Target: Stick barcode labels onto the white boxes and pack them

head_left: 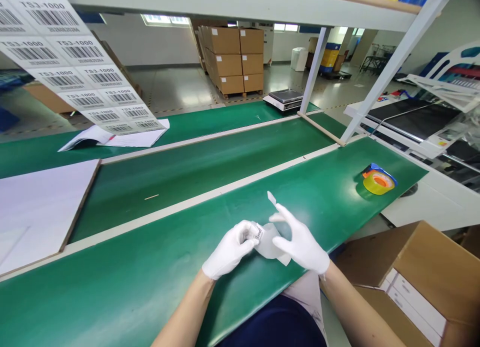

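Observation:
Both my hands wear white gloves. My left hand [233,247] is closed, pinching a translucent backing strip [268,243] with a printed label [258,231] at its edge. The strip curls to the right, over the green work surface. My right hand [300,237] is beside it with thumb and fingers spread apart. A small pale label [271,197] sticks up from the tip of its index finger. Whether the thumb touches the strip, I cannot tell.
A yellow tape dispenser [378,179] lies on the green table [157,272] at right. An open cardboard box [408,267] with white boxes inside stands lower right. Barcode label sheets [86,62] hang at upper left. A white board [41,207] lies left; a scale [284,99] sits behind.

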`<act>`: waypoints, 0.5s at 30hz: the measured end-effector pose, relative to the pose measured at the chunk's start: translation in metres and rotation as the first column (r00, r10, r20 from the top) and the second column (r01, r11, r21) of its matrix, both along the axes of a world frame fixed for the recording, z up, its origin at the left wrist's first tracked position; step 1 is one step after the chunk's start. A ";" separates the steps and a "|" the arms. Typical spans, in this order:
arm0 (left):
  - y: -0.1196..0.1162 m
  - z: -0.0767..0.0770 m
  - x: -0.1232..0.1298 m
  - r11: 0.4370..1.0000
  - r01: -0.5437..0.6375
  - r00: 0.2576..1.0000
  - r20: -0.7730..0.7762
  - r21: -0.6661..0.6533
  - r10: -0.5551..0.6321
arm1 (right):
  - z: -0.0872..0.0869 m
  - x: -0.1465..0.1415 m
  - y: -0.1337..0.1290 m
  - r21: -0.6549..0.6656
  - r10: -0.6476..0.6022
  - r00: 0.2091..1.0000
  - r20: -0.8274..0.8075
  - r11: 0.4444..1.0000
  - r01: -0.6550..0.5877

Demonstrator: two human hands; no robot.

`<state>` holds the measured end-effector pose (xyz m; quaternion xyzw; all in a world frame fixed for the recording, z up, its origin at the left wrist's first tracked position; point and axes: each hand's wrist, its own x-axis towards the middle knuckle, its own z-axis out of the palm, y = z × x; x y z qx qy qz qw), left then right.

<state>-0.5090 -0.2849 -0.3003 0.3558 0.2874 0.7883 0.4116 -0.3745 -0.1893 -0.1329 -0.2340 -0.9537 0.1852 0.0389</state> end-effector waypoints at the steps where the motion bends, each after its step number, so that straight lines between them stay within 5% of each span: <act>1: 0.000 0.001 0.001 1.000 -0.016 1.000 -0.011 -0.010 0.016 | -0.004 -0.004 -0.001 -0.015 -0.008 1.000 0.005 1.000 0.008; 8: -0.003 0.001 0.016 0.971 -0.158 0.983 -0.120 -0.181 0.138 | -0.031 -0.003 -0.005 0.034 -0.156 0.983 -0.098 0.987 0.160; 15: -0.001 0.004 0.031 0.938 -0.272 0.931 -0.307 -0.217 0.199 | -0.031 -0.007 -0.012 0.025 -0.202 0.979 -0.018 0.979 0.203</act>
